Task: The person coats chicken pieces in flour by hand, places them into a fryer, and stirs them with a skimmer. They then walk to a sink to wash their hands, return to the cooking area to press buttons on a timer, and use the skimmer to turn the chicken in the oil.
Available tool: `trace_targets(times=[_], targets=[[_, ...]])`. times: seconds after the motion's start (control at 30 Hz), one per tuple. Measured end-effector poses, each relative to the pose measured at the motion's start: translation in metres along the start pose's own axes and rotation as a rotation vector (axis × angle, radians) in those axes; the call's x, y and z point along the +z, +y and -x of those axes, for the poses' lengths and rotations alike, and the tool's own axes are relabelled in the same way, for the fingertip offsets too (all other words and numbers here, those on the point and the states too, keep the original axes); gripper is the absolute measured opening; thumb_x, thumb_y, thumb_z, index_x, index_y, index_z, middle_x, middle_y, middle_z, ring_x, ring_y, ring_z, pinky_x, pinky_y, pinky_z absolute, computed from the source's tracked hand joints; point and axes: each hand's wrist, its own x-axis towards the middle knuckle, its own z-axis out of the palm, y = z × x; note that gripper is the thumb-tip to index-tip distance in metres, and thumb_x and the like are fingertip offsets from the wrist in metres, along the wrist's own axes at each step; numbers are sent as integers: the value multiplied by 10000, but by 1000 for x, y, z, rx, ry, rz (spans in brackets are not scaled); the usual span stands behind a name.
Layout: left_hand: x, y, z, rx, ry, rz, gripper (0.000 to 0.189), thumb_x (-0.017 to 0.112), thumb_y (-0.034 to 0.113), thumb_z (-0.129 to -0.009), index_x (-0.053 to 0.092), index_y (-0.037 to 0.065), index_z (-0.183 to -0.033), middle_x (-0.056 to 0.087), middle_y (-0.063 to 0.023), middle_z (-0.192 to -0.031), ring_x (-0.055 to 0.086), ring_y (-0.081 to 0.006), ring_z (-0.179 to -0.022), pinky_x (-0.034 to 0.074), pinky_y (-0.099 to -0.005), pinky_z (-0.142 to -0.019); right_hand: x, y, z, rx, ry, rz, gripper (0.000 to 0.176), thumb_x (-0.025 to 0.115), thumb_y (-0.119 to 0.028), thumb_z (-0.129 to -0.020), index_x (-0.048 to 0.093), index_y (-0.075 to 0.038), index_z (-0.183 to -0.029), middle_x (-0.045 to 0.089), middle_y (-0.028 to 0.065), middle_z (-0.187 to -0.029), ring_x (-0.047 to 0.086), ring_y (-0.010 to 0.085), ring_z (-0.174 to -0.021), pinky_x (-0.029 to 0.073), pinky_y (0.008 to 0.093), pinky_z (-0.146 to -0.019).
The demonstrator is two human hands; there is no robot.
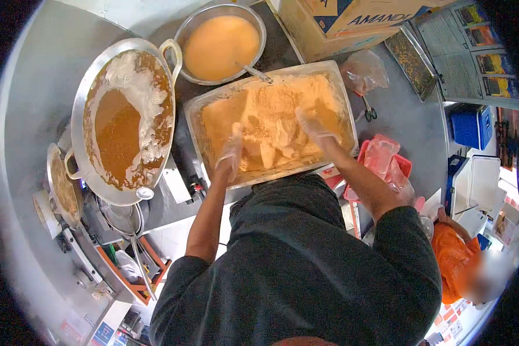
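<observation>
A large rectangular tub (pixel 197 124) holds orange-tinted flour, with flour-coated pieces (pixel 276 135) heaped in its middle. My left hand (pixel 231 151), in a clear glove, is at the left side of the heap, fingers stretched out and nothing held. Across the heap, my right hand (pixel 314 127), also gloved and dusted, has its fingers extended and holds nothing. Behind the tub is a round metal bowl (pixel 222 43) of orange liquid, with a metal utensil handle (pixel 255 72) leaning over its rim toward the tub.
A big pan of bubbling brown oil (pixel 118 132) stands left, a metal strainer (pixel 121 216) below it. Right of the tub are scissors (pixel 369 109), a plastic bag (pixel 364 69) and a red basket (pixel 405 164). A cardboard box (pixel 351 29) stands behind. A person in orange (pixel 452 259) is at lower right.
</observation>
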Motion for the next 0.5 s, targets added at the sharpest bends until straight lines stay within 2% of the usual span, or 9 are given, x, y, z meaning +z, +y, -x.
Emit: trace_targets(times=[0.03, 0.1, 0.13, 0.2, 0.23, 0.3, 0.37, 0.43, 0.5], targets=[[23, -9, -8, 137, 52, -232, 699, 232, 546, -1065, 525, 9, -1404, 579, -275, -1334, 547, -362, -1261, 380, -458, -1082, 20, -8, -4, 126, -25, 101, 616, 298, -460, -1088, 383, -28, -1519, 380, 128, -1570, 291, 238, -1480, 198, 388, -1225], [40, -43, -30, 433, 72, -414, 721, 270, 574, -1047, 513, -3, -1406, 541, -295, -1375, 519, -386, -1294, 376, -467, -1086, 47, -18, 0, 94, -33, 96, 628, 311, -483, -1080, 381, -43, -1522, 391, 124, -1557, 296, 237, -1475, 206, 393, -1219], [48, -60, -41, 580, 103, -504, 733, 289, 587, -1038, 507, -8, -1407, 522, -306, -1396, 505, -398, -1310, 374, -472, -1089, 57, -22, 12, -58, -15, -11, 649, 321, -510, -1070, 380, -47, -1522, 394, 125, -1550, 299, 239, -1472, 210, 397, -1217], [28, 6, -25, 167, 52, -204, 760, 289, 612, -1024, 560, -16, -1354, 549, -329, -1346, 528, -380, -1298, 396, -464, -1070, 46, -66, 31, -135, 22, -230, 686, 329, -551, -1055, 374, -52, -1524, 379, 126, -1559, 292, 242, -1475, 213, 401, -1215], [19, 27, -18, -43, 25, -54, 775, 288, 625, -1017, 586, -20, -1328, 562, -341, -1322, 539, -371, -1292, 407, -460, -1061, 21, -120, 52, -54, 42, -348, 701, 327, -565, -1049, 369, -52, -1526, 362, 126, -1574, 282, 244, -1481, 211, 401, -1215], [-16, 31, -10, -16, 79, -300, 757, 303, 618, -1014, 605, -18, -1291, 584, -317, -1297, 562, -354, -1253, 421, -446, -1045, -8, -118, 27, 73, -21, -342, 704, 343, -562, -1039, 378, -45, -1515, 362, 134, -1581, 309, 254, -1471, 241, 401, -1204], [-42, 20, -28, -1, 160, -379, 711, 338, 588, -1012, 595, -9, -1300, 583, -294, -1305, 568, -347, -1229, 434, -435, -1028, -37, -35, -78, 171, 69, 82, 691, 388, -587, -1016, 483, -45, -1433, 500, 147, -1426, 451, 265, -1299, 364, 415, -1095], [-42, 10, -65, 83, 228, -449, 668, 374, 559, -1009, 584, 0, -1310, 581, -270, -1314, 575, -340, -1205, 447, -424, -1012, -41, -14, -124, 98, 240, 496, 674, 416, -601, -1003, 589, -42, -1336, 625, 148, -1253, 560, 271, -1121, 455, 425, -989], [-24, 10, -102, 177, 231, -476, 629, 409, 529, -1007, 574, 10, -1320, 580, -246, -1323, 581, -333, -1181, 460, -413, -995, -15, -37, -129, -34, 216, 552, 619, 425, -543, -1013, 599, -24, -1302, 631, 145, -1229, 568, 280, -1093, 453, 424, -981]])
